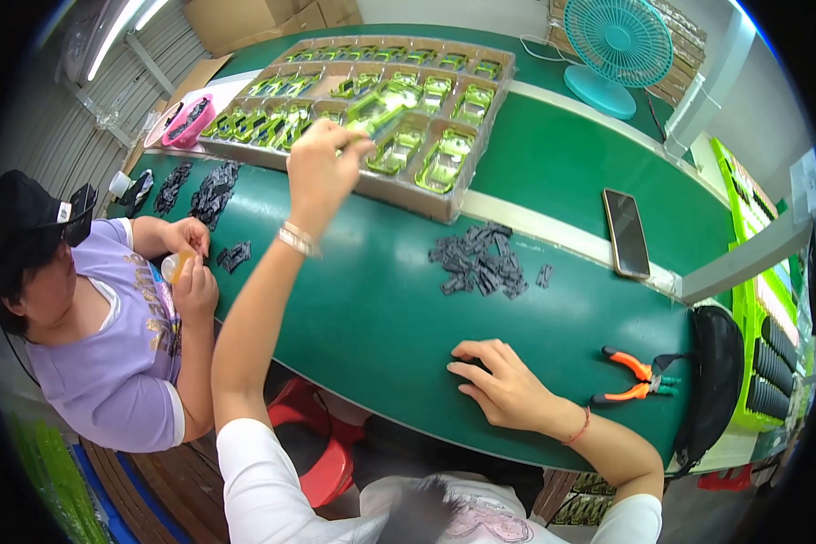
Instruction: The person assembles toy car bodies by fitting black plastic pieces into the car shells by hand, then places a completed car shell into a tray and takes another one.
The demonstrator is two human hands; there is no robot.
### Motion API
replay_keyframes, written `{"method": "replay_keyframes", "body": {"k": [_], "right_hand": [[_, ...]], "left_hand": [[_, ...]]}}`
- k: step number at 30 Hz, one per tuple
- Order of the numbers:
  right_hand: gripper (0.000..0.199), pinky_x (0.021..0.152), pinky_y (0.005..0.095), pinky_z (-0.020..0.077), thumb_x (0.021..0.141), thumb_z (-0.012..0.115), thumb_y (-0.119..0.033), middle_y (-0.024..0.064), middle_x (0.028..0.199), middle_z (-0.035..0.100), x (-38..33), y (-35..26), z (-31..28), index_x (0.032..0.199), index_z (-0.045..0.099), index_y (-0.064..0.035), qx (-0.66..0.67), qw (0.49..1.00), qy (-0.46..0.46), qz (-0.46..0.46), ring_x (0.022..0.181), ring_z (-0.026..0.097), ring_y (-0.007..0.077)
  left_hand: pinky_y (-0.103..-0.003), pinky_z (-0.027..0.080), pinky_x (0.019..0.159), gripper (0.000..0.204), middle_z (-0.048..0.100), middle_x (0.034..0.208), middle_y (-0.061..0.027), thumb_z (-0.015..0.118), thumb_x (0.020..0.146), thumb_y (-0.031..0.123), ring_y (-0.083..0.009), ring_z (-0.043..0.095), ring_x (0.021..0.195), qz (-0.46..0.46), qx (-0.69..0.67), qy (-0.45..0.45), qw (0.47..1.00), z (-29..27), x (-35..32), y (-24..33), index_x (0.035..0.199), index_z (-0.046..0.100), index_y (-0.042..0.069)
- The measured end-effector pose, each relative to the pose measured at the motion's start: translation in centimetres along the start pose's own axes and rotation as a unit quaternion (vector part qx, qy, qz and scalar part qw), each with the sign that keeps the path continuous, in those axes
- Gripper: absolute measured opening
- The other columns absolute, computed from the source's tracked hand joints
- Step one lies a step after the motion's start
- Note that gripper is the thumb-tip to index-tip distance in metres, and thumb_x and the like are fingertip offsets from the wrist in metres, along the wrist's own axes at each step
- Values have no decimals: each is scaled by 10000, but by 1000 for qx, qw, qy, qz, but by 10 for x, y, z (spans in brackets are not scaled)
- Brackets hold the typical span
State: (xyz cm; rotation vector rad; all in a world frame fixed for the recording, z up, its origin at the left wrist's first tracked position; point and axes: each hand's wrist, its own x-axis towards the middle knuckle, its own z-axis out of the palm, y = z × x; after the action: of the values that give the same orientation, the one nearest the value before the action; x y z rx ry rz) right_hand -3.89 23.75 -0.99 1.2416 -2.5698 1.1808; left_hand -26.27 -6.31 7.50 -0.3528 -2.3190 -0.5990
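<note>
My left hand [322, 168] is stretched out over a divided cardboard tray [440, 207], its fingers pinching a bright green plastic frame [381, 111]. The frame is slightly blurred and overlaps others of its kind in the tray's compartments. On the green tabletop [363, 317] near the front edge rests my right hand [508, 390], fingers loosely bent and apart, with nothing seen in it. Beyond that hand lies a loose pile of short black strips [480, 258]. To its right are pliers [639, 376] with orange and black handles.
At the left a co-worker [109, 335] holds a small orange-yellow thing, near more black strips [213, 192] and a pink basket [190, 122]. A phone [626, 233], a black pouch [712, 385], a metal post [752, 258] and a turquoise fan [618, 41] stand or lie rightward.
</note>
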Motion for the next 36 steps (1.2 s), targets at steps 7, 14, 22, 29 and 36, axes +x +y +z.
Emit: {"method": "replay_keyframes", "body": {"k": [7,14,22,29,36], "right_hand": [[380,923,416,512,869,793,-50,113,1302,640,-4,4,-15,1236,698,-40,12,999,-22,23,1124,637,300],[552,942,408,511,752,712,47,108,1368,618,-4,15,-18,1295,689,-54,67,995,-49,51,1168,629,289],[486,866,356,523,738,727,76,62,1248,694,-1,18,-22,1199,746,-75,101,987,-35,120,1047,672,230],[332,907,454,550,844,692,65,189,1231,690,16,13,-33,1172,727,27,143,983,2,114,1052,675,375],[345,916,461,553,847,695,62,192,1237,691,9,10,-28,1189,728,28,144,983,18,110,1054,677,380]], "left_hand": [[-436,481,972,160,799,1018,-76,848,837,312,-358,672,997,-92,177,47,979,68,116,-172,924,883,182],[-494,591,907,287,804,1020,-181,844,872,385,-371,765,966,-216,196,-104,951,122,153,-233,974,875,118],[-467,616,863,381,800,948,-206,777,936,480,-395,783,902,-164,216,-78,959,123,210,-277,965,861,110],[-598,393,1193,697,601,1540,-200,860,853,502,-441,444,1504,-361,307,-216,853,152,218,-328,1418,698,128],[-531,517,1089,642,686,1346,-187,959,725,362,-394,653,1284,-264,239,-15,934,142,215,-303,1269,709,130]]}}
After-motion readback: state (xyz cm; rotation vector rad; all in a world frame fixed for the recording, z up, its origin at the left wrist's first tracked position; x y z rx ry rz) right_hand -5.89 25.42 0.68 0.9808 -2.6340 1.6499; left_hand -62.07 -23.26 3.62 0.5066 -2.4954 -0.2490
